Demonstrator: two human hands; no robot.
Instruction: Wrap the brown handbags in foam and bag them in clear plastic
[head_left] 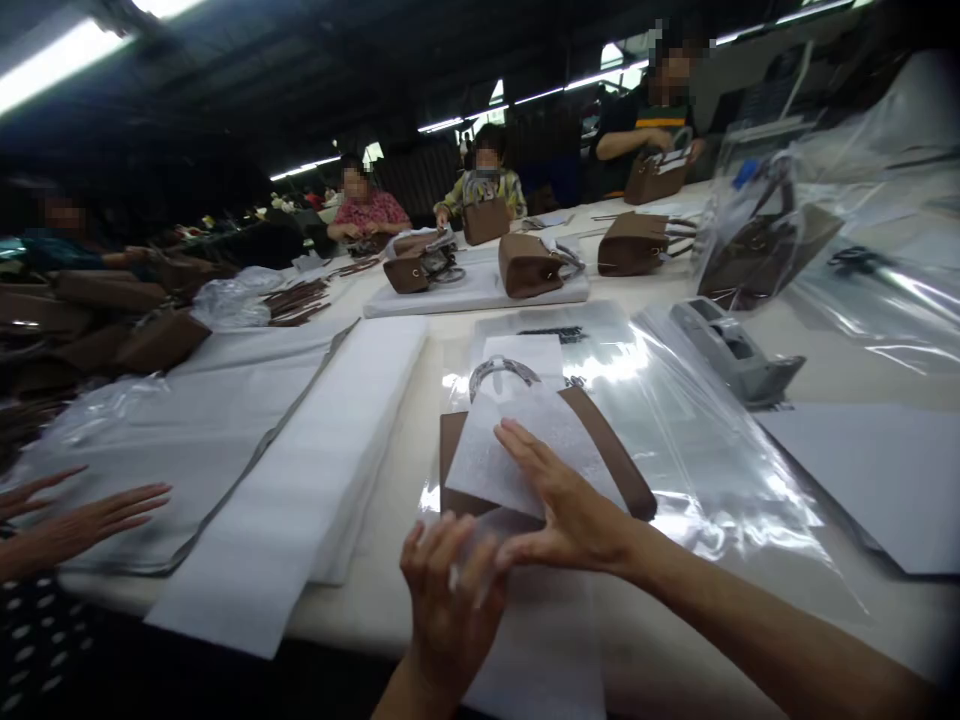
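Note:
A brown handbag (622, 460) with a wrapped handle (504, 368) lies on the table before me. A thin white sheet (480, 460) covers much of its front, and white material also hangs over the table edge below my hands. My right hand (570, 505) rests on the sheet, fingers stretched out and thumb toward the left. Close beside it, my left hand (454, 600) is raised with bent fingers at the bag's lower edge. Motion smears those fingers, so whether they pinch anything is unclear.
Clear plastic bags (697, 450) lie under and right of the handbag, near a grey tape dispenser (727, 345). Long white sheets (315, 480) are stacked at left, by a co-worker's hands (90, 525). Several brown handbags (532, 265) stand farther back, where other people work.

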